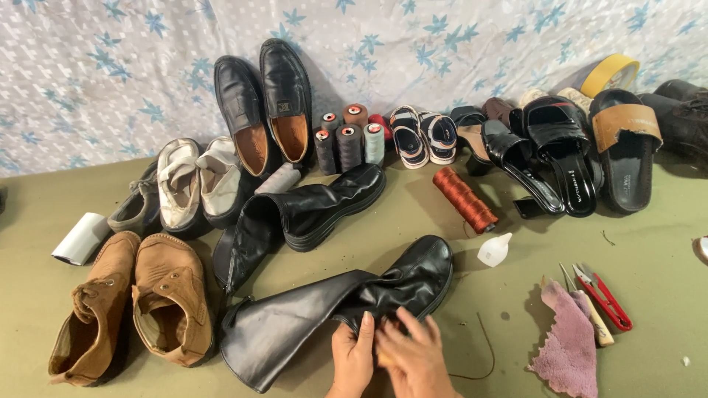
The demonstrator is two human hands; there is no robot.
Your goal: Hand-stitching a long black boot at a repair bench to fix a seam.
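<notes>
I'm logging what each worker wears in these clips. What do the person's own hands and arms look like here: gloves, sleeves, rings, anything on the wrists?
Both hands are bare: no gloves on the left hand or the right hand. No rings, watch or bands show on the visible fingers and wrists. No sleeve reaches into view; only the wrists appear before the picture's lower edge cuts the arms off. Nails look short and unpainted.

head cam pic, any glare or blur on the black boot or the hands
Head view: soft, even light with faint shadows; mild sheen, no harsh glare, on the black boot; left hand and right hand slightly soft at the fingertips; the brown shoes and red thread spool look sharp.
</notes>
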